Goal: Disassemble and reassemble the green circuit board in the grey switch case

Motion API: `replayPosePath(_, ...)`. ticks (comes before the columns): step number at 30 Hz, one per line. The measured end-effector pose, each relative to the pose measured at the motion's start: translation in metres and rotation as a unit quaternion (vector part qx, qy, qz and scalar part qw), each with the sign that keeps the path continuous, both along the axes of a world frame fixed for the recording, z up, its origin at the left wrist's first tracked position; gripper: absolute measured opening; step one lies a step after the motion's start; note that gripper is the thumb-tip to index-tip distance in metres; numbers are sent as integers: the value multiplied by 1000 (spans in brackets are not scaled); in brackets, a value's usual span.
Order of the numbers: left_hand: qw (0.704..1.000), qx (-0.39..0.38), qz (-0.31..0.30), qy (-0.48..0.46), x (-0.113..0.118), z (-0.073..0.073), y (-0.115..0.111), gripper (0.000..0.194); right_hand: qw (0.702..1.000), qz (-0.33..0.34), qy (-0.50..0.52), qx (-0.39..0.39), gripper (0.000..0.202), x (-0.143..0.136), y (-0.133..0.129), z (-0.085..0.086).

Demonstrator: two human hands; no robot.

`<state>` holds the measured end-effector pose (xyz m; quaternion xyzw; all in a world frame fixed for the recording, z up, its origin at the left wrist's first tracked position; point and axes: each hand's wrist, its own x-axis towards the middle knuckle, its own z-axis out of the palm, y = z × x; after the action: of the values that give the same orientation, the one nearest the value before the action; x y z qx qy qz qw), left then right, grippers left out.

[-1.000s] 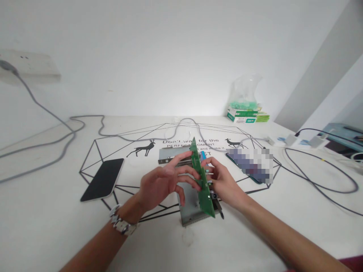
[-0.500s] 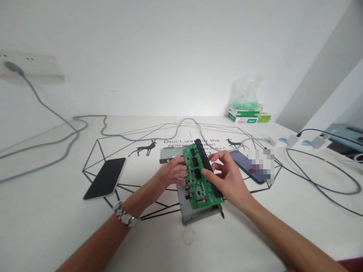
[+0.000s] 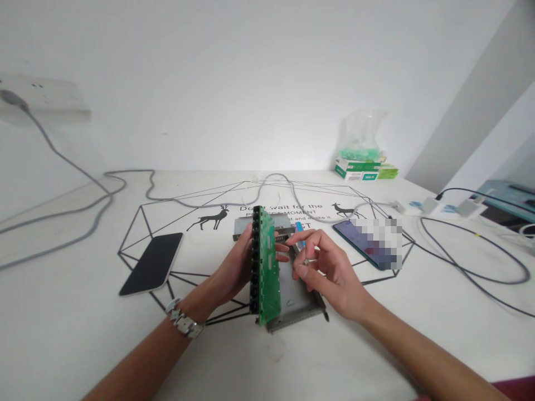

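A green circuit board (image 3: 270,273) with a row of black ports along its left side is tilted up on edge. My left hand (image 3: 236,267) holds it from the left, with fingertips showing behind the board. Just right of the board, my right hand (image 3: 326,267) is apart from it with curled fingers, by a small blue object (image 3: 300,233). Whether the fingers grip that object is hard to make out. Beneath the board and hands lies an open grey metal case (image 3: 296,306), with another grey metal piece (image 3: 246,224) behind it.
A black tablet-like device (image 3: 152,264) lies on the left, and a phone (image 3: 361,245) on the right. Green and white boxes (image 3: 358,167) with a plastic bag (image 3: 363,133) stand at the back right. Grey cable (image 3: 179,201) crosses the table; a power strip (image 3: 434,208) and black cable (image 3: 480,273) lie right.
The board has turned from showing its component side to showing its port edge and back, and moved left. My right hand has let go of it; my left hand now holds it.
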<state>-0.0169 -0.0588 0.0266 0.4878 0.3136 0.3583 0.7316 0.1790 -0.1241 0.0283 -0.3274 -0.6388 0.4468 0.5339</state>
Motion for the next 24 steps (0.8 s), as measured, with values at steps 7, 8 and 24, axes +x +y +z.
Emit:
replayPosePath(7, 1000, -4, -12, 11, -1, 0, 1, 71, 1000, 3, -17, 3, 21, 1, 1, 0)
replayPosePath(8, 1000, 0, -10, 9, -1, -1, 1, 70, 1000, 2, -18, 0, 21, 0, 2, 1)
replayPosePath(24, 986, 90, 107, 92, -8, 0, 10, 43, 978, -121, -104, -133, 35, 9, 23, -9)
